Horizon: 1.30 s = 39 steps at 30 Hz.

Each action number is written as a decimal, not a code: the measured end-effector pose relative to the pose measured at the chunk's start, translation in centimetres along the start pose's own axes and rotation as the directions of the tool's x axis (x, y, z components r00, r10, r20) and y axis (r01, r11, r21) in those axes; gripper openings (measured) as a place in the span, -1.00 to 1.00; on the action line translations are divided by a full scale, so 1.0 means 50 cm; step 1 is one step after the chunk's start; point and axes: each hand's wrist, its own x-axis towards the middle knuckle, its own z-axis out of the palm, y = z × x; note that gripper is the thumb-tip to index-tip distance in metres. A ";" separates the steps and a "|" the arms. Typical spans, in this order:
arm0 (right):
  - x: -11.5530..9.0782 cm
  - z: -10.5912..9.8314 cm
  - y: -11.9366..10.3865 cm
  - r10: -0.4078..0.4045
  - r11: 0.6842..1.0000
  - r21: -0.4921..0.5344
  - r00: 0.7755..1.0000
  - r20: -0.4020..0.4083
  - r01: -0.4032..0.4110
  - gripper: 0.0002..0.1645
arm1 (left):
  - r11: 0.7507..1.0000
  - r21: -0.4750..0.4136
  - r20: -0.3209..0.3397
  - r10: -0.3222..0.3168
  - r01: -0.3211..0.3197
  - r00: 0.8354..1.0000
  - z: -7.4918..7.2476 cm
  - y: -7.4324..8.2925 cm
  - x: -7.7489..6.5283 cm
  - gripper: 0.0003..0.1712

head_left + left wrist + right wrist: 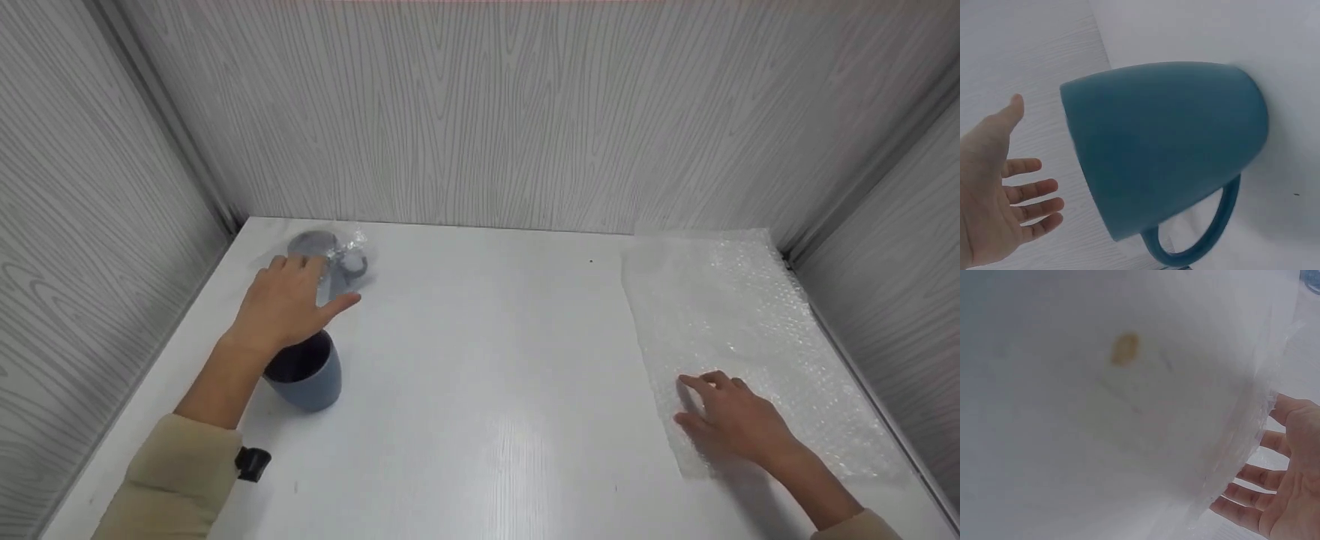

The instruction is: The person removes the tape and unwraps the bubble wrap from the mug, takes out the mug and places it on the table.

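Note:
A blue mug (306, 388) stands upright on the white table at the left, its handle visible in the left wrist view below the mug's body (1162, 152). Above its rim hovers my left hand (285, 304), fingers extended and thumb spread, holding nothing. Just beyond the fingertips lies a grey-blue mug (313, 241) in clear bubble wrap, partly hidden by that hand. On the right, a flat sheet of bubble wrap (712, 300) covers the table's side. My right hand (739, 420) is over its near left part, fingers loosely bent, fingertips right at the sheet's edge (1241, 422) in the right wrist view.
Grey wood-grain panels (450, 112) enclose the table at the back and both sides. Between the mugs and the wrap sheet runs the bare white tabletop (487, 360). A black clip-like piece (253, 463) sits at the left sleeve cuff.

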 end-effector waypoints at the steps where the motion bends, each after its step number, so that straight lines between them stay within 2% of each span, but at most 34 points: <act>1: 0.000 0.001 0.000 -0.003 1.000 0.000 1.000 -0.001 0.003 -0.25 | 1.000 -0.008 0.013 -0.018 0.018 1.000 -0.003 0.004 0.008 -0.02; 5: -0.001 0.000 0.000 -0.013 1.000 -0.006 1.000 -0.008 0.013 -0.26 | 0.993 -0.073 0.026 -0.094 0.095 0.995 -0.011 0.024 0.041 0.00; 10: -0.002 -0.002 0.001 -0.018 1.000 -0.015 1.000 -0.005 0.018 -0.27 | 0.974 -0.164 -0.036 -0.161 0.153 0.986 -0.002 0.048 0.084 -0.05; 13: -0.003 -0.001 0.000 -0.012 1.000 -0.015 1.000 -0.004 0.012 -0.27 | 0.971 -0.165 -0.062 -0.186 0.173 0.981 0.003 0.057 0.108 -0.07; 18: -0.003 -0.003 -0.002 -0.011 1.000 -0.019 1.000 -0.008 0.011 -0.27 | 0.959 -0.180 -0.054 -0.232 0.219 0.971 0.012 0.055 0.141 -0.07; 22: -0.003 -0.003 -0.004 -0.006 1.000 -0.017 1.000 -0.004 0.006 -0.27 | 0.938 -0.206 -0.011 -0.288 0.279 0.958 0.024 0.040 0.163 -0.04; 29: -0.005 -0.001 -0.008 -0.014 1.000 -0.001 1.000 -0.021 0.014 -0.29 | 0.906 -0.186 0.082 -0.372 0.381 0.924 0.044 0.016 0.181 0.05; 33: -0.006 -0.002 -0.010 -0.009 1.000 -0.007 1.000 -0.018 0.009 -0.30 | 0.903 -0.171 0.112 -0.381 0.395 0.918 0.052 0.012 0.185 0.05; 39: -0.005 0.001 -0.013 -0.031 0.999 -0.023 0.999 -0.030 0.030 -0.32 | 0.884 -0.199 0.151 -0.399 0.423 0.904 0.059 0.005 0.178 -0.03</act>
